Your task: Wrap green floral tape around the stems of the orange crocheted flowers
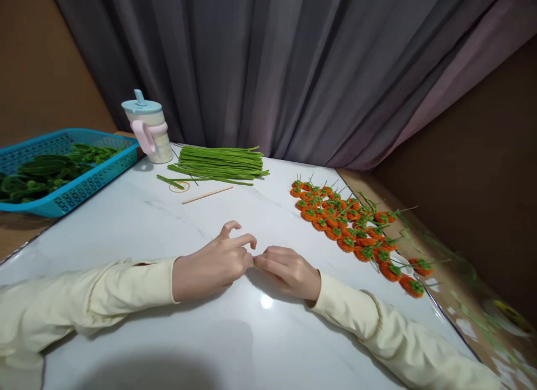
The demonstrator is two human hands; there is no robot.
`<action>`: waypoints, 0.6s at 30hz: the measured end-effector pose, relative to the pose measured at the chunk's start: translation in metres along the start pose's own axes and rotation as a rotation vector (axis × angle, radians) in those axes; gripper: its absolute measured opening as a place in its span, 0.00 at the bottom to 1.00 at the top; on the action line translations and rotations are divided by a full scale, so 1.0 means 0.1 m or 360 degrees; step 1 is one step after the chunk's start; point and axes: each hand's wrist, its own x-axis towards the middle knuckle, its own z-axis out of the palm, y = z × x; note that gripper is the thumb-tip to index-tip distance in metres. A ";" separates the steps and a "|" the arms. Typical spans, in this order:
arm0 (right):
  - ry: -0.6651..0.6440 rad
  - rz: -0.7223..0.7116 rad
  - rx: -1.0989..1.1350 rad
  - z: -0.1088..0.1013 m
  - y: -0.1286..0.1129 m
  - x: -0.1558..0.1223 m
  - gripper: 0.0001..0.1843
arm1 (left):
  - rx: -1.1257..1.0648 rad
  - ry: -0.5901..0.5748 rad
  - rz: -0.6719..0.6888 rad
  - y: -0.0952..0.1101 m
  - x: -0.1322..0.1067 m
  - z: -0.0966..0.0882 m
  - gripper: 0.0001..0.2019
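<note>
Over the middle of the white tabletop, my left hand (218, 265) and my right hand (289, 271) meet fingertip to fingertip. Thumb and finger of the left are pinched together while its other fingers curl loosely upward. The right hand's fingers are also closed in a pinch. A tiny greenish bit shows where the fingertips meet, but the fingers hide most of it. Beyond the hands lies a thin wooden stick (207, 195), with a bundle of green fuzzy stems (222, 163) behind it. A short green piece (170, 182) rests across a rubber band (184, 187).
Rows of small orange fuzzy pumpkin-like pieces (346, 244) with green tops cover the right side. At left stands a blue plastic basket (62, 202) of green fuzzy pieces. A lidded cup (157, 138) with a pink handle is at the back, before a grey curtain (251, 71).
</note>
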 end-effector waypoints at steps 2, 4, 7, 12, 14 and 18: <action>0.0009 -0.0022 -0.0046 0.00 0.00 0.00 0.10 | 0.0012 -0.0018 -0.0001 -0.01 0.00 0.00 0.14; 0.0020 -0.0019 -0.0064 -0.01 -0.01 -0.01 0.10 | 0.0047 -0.0011 -0.0018 -0.01 0.01 0.00 0.14; 0.0039 0.0009 -0.0056 -0.01 -0.01 0.00 0.10 | 0.0087 0.0045 -0.0068 0.00 0.02 -0.02 0.15; 0.0072 0.0045 -0.0033 -0.01 -0.01 -0.01 0.10 | 0.0185 0.0238 -0.0069 0.03 0.03 -0.06 0.13; 0.0087 0.0051 -0.0024 0.00 -0.01 -0.01 0.10 | 0.0215 0.0304 -0.0017 0.04 0.03 -0.05 0.16; 0.0084 0.0024 -0.0090 0.00 -0.01 0.00 0.10 | 0.0259 0.0364 0.0015 0.04 0.02 0.03 0.17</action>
